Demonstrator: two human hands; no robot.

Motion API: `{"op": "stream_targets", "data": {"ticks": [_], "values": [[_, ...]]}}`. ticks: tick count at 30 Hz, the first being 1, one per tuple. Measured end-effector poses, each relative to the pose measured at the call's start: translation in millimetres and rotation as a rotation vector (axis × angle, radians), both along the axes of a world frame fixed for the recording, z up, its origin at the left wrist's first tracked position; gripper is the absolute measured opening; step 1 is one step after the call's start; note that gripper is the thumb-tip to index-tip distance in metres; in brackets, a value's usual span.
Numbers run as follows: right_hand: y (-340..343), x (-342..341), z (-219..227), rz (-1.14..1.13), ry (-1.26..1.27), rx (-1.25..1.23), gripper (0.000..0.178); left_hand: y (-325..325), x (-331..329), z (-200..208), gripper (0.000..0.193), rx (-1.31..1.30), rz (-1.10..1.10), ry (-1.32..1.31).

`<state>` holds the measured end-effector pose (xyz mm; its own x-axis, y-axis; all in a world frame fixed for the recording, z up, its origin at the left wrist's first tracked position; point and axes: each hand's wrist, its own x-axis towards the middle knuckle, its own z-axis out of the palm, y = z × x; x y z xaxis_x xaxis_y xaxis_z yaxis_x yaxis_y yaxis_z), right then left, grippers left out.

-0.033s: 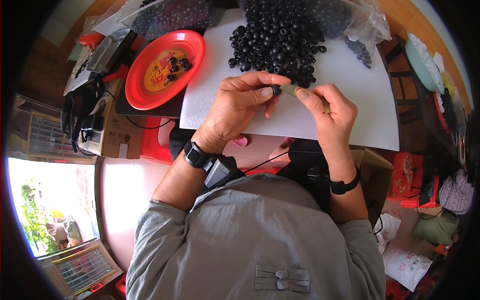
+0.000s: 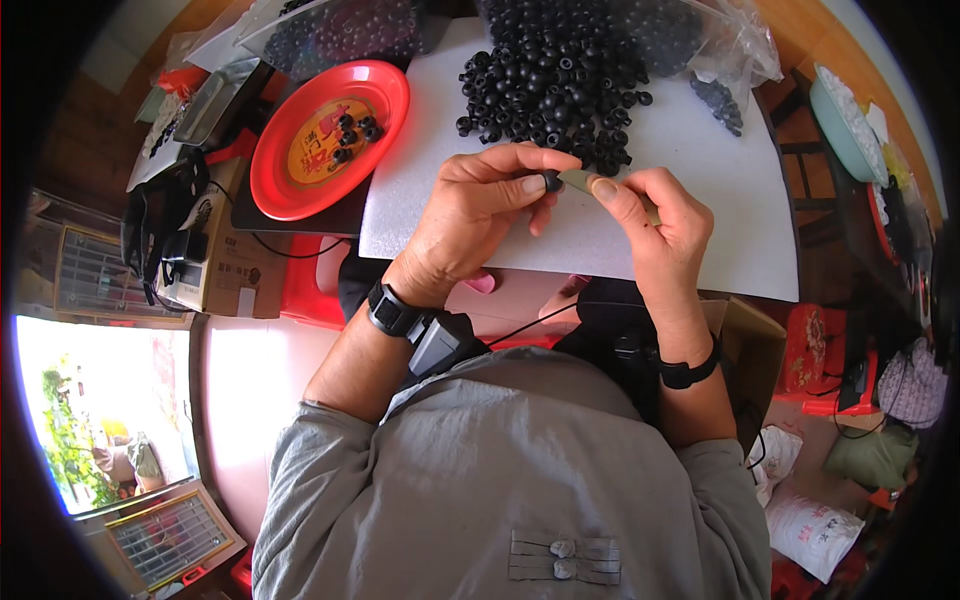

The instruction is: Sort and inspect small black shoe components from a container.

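Observation:
Over the near part of a white foam sheet (image 2: 740,230), my two hands meet. My left hand (image 2: 475,200) pinches a small round black piece (image 2: 551,181) between thumb and forefinger. A thin, flat, grey-green blade (image 2: 577,179) is held in my right hand (image 2: 665,215), its tip at or close to the piece; contact cannot be made out. Just beyond my fingers lies a heap of similar round black pieces (image 2: 560,90), many with holes. Several more black pieces (image 2: 345,138) rest in a red round plate (image 2: 268,160) to the left.
Clear bags of black pieces (image 2: 340,35) stand at the back, another (image 2: 700,45) behind the heap. A metal tray (image 2: 215,100) and a cardboard box (image 2: 235,265) are at the left. At the far right stands a pale green basin (image 2: 843,125) with white contents.

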<state>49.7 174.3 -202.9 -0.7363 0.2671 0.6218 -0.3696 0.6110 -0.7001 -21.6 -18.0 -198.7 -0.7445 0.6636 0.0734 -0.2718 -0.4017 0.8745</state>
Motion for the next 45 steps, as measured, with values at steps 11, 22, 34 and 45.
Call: {"op": "stream_targets", "data": {"ticks": [11,22,34,45], "values": [[-1.1,-0.1,0.5,-0.023,-0.034,0.03,0.031,1.7,1.7,0.8,0.026,-0.002,0.027,0.053],[-1.8,-0.3,-0.3,-0.007,-0.023,0.055,0.029,2.1,2.3,2.9,0.024,0.011,0.045,-0.024],[-1.8,3.6,0.4,-0.012,0.013,0.06,0.028,0.9,3.0,3.4,0.024,-0.019,0.047,-0.031],[0.8,-0.4,-3.8,-0.029,0.022,0.107,0.028,1.3,2.4,2.0,0.025,-0.011,0.044,0.001]]}}
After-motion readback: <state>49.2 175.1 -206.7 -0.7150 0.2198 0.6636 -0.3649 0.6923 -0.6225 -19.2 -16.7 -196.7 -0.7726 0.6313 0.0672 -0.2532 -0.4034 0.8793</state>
